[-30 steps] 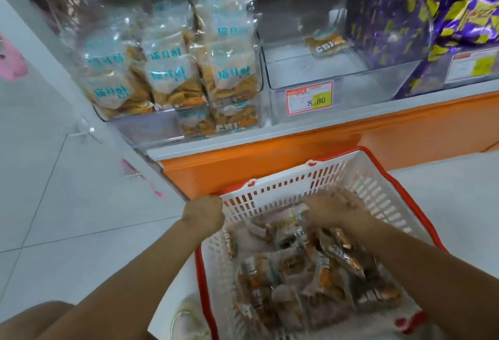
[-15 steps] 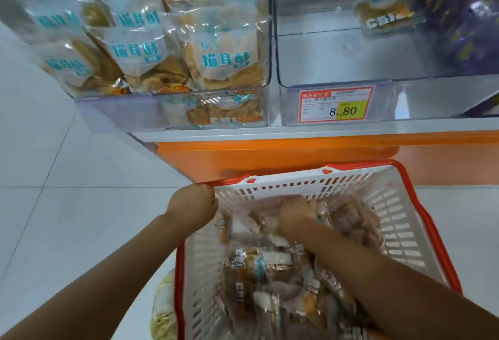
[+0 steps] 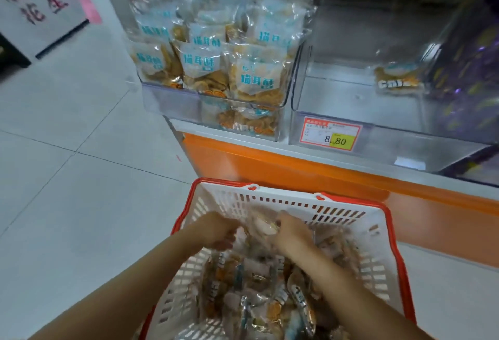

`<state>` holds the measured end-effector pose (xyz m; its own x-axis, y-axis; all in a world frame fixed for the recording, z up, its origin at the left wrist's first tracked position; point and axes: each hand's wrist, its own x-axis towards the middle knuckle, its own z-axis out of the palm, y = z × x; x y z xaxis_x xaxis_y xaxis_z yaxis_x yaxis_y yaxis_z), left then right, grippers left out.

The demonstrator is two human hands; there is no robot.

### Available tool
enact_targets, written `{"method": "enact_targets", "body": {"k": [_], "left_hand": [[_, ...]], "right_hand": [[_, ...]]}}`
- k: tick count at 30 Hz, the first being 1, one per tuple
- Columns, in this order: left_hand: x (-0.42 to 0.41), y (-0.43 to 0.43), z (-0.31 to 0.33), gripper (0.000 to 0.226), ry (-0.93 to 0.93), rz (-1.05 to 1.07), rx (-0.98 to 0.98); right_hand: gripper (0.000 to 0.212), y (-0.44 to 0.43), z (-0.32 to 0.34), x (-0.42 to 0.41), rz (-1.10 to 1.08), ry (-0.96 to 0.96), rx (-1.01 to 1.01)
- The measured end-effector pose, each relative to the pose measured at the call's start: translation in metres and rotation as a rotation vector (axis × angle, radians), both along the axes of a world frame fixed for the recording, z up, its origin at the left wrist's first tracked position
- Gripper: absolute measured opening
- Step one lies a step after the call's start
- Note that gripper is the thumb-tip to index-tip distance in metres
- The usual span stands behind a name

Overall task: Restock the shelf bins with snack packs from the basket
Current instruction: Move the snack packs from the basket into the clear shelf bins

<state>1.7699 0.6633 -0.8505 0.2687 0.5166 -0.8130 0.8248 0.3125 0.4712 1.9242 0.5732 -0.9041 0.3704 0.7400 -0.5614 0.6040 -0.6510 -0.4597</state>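
Head view: a pale snack pack [image 3: 263, 225] lies on top of the heap in the white, red-rimmed basket [image 3: 270, 197], at the pile's 12 o'clock end, held between both hands. The right hand [image 3: 293, 235] curls its fingers round the pack's right edge. The left hand [image 3: 217, 230] curls on its left edge, its exact grip blurred. More snack packs [image 3: 259, 293] fill the basket toward 6 o'clock. On the shelf at 1 o'clock stands a clear bin [image 3: 351, 102] with a price tag [image 3: 330, 134] and a lone pack [image 3: 398, 82]. At 11 o'clock is a full bin [image 3: 172, 102] of blue-labelled bags [image 3: 213, 64].
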Motion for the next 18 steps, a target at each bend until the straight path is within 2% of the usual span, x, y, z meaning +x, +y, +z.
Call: {"method": "enact_targets", "body": {"k": [3, 6, 10, 12, 15, 18], "left_hand": [[0.004, -0.027, 0.011, 0.042, -0.235, 0.169, -0.168], [0.014, -0.035, 0.034, 0.062, -0.513, 0.292, -0.168], [0.015, -0.033, 0.079, 0.046, -0.789, 0.355, -0.164], [0.01, -0.036, 0.101, 0.04, -0.899, 0.364, -0.164], [0.005, -0.043, 0.125, 0.033, -1.008, 0.349, -0.123], [-0.002, -0.049, 0.143, 0.022, -1.091, 0.306, -0.114]], "right_hand": [[0.041, -0.016, 0.039, -0.008, -0.086, 0.113, 0.2], [0.031, -0.029, 0.072, -0.021, -0.121, 0.102, 0.478], [0.032, -0.035, 0.111, -0.028, -0.14, 0.103, 0.717], [0.043, -0.041, 0.13, -0.031, -0.112, 0.125, 0.754], [0.058, -0.052, 0.151, -0.038, -0.011, 0.163, 0.795], [0.054, -0.063, 0.164, -0.04, 0.0, 0.231, 0.906]]}}
